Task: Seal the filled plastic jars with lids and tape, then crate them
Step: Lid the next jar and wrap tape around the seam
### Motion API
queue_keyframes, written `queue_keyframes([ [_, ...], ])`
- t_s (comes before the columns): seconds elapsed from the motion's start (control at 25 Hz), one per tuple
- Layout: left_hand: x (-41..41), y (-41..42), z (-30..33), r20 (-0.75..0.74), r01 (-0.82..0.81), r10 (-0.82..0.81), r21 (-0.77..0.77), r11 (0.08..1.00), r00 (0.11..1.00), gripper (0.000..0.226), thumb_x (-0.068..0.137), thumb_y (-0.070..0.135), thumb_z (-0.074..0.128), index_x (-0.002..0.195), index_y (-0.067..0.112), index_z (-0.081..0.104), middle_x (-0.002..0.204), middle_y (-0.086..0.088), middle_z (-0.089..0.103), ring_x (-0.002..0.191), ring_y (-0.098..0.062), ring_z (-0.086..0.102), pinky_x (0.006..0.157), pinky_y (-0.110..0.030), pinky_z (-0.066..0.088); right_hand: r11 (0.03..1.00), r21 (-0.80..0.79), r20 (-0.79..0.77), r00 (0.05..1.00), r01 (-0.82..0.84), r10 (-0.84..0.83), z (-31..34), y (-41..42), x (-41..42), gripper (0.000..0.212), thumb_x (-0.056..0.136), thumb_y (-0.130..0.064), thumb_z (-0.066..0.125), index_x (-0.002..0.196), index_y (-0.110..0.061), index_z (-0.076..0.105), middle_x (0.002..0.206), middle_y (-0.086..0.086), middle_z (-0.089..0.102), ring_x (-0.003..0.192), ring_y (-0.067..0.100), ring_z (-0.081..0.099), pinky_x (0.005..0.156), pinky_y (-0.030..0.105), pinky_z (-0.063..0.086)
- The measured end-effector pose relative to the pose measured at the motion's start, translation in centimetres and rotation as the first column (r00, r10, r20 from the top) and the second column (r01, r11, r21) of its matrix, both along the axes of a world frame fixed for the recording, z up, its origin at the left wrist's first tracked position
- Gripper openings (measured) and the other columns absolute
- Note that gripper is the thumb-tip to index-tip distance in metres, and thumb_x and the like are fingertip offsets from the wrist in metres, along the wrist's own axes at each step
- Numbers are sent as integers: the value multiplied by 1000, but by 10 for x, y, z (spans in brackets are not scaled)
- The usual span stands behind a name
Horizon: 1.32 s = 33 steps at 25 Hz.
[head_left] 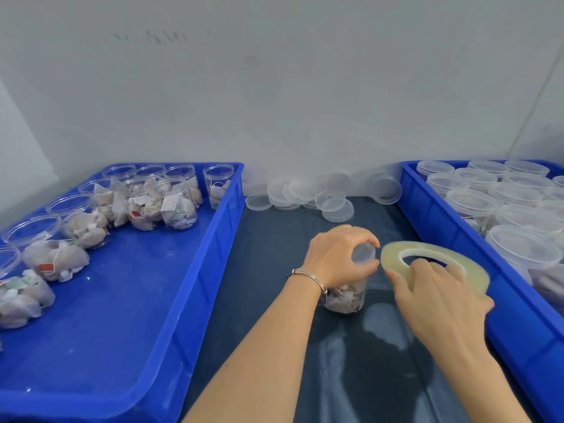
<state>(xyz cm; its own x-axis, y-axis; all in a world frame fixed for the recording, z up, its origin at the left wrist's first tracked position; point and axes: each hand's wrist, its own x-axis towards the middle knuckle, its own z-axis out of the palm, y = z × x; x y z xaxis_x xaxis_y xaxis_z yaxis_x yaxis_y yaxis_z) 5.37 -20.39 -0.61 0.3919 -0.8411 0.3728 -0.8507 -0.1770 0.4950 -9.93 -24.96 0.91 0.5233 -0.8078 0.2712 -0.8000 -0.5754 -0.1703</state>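
A filled jar (346,296) stands upright on the dark table (274,270), between two blue crates. The left hand (338,257) curls over its top and grips the clear lid (363,254) that sits on it, so most of the jar's upper half is hidden behind the fingers and wrist. A thin metal bangle (308,277) circles that wrist. The right hand (439,297) holds a wide, flat roll of clear tape (433,262) just beside the lid, with the thumb under the near edge and the fingers hooked into the centre hole; the roll is tilted and its far edge hangs over the rim of the right crate (518,328).

The left crate (183,300) holds open jars (55,257) packed with pale tea bags, set in a curved row from the near left to the far corner, all without lids. The right crate is crowded with jars that already carry lids (518,248). At the back of the table, against the grey wall (274,87), lies a loose heap of spare lids (329,199), some overlapping and some leaning.

Small red and green tags and white paper labels show through the jar walls, but their printing is too small and blurred to read.
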Motion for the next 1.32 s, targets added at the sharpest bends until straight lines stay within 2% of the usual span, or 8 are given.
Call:
queue_keyframes([
  [0.2, 10, 10, 3, 19, 153, -160, 195, 969, 987, 24, 88, 40, 57, 111, 34, 58, 121, 18, 55, 125, -5, 41, 103, -44, 33, 1000, 17, 76, 997, 3, -4, 3, -47, -17, 39, 96, -46, 37, 80, -11, 45, 88, 2, 53, 102, 25, 42, 75, 44, 38],
  [0.36, 4, 10, 4, 65, 132, -155, 272, 953, 986, 25, 93, 41, 51, 117, 36, 54, 135, 25, 45, 142, -7, 18, 108, -52, 21, 994, -5, 210, 971, -113, 111, -5, -53, -21, 38, 93, -45, 43, 74, -12, 44, 77, 0, 51, 90, 23, 40, 66, 40, 38],
  [0.48, 8, 18, 6, 3, 132, -138, 281, 951, 990, 28, 87, 48, 57, 112, 40, 51, 133, 30, 42, 142, -8, 16, 103, -51, 29, 981, 24, 238, 954, -192, 181, -12, -53, -19, 37, 92, -48, 44, 77, -14, 47, 77, -3, 50, 84, 20, 39, 62, 37, 38],
  [0.64, 10, 28, 7, 84, 148, -183, 318, 937, 980, 54, 72, 38, 73, 117, 36, 43, 128, 26, 38, 119, -10, 29, 70, -30, 41, 958, 116, 77, 963, -264, 256, -39, -41, -4, 34, 93, -51, 41, 81, -20, 45, 86, -10, 44, 96, 17, 44, 65, 36, 42],
  [0.72, 12, 32, 8, 53, 148, -173, 314, 938, 984, 53, 74, 29, 71, 120, 33, 44, 129, 23, 38, 114, -10, 30, 76, -35, 46, 935, 207, 42, 957, -289, 286, -56, -34, 5, 33, 95, -52, 38, 81, -22, 43, 88, -11, 45, 97, 16, 44, 69, 35, 43],
  [1.0, -3, 43, -2, 7, -11, 10, 98, 995, 1000, 15, 85, 35, 58, 99, 36, 54, 116, 28, 49, 112, 0, 34, 76, -31, 40, 915, 272, -92, 938, -299, 334, -80, -37, 13, 32, 94, -55, 35, 78, -28, 37, 86, -15, 43, 93, 11, 36, 84, 41, 39],
  [1.16, -16, 39, -11, 84, -211, 218, -82, 974, 972, 12, 75, 34, 61, 86, 32, 61, 100, 23, 60, 99, -2, 46, 65, -24, 33, 904, 305, -121, 929, -300, 350, -88, -38, 9, 41, 94, -55, 36, 131, -38, 34, 133, -14, 33, 131, 11, 25, 109, 59, 16],
  [1.32, -21, 39, -11, 17, -200, 210, -234, 951, 978, 10, 70, 30, 65, 79, 29, 67, 91, 21, 64, 90, -5, 51, 65, -26, 42, 766, 241, 324, 793, -597, 516, -72, -31, 0, 77, 82, -46, 66, 141, -45, 16, 141, -28, 22, 137, 2, 17, 112, 22, 16],
])
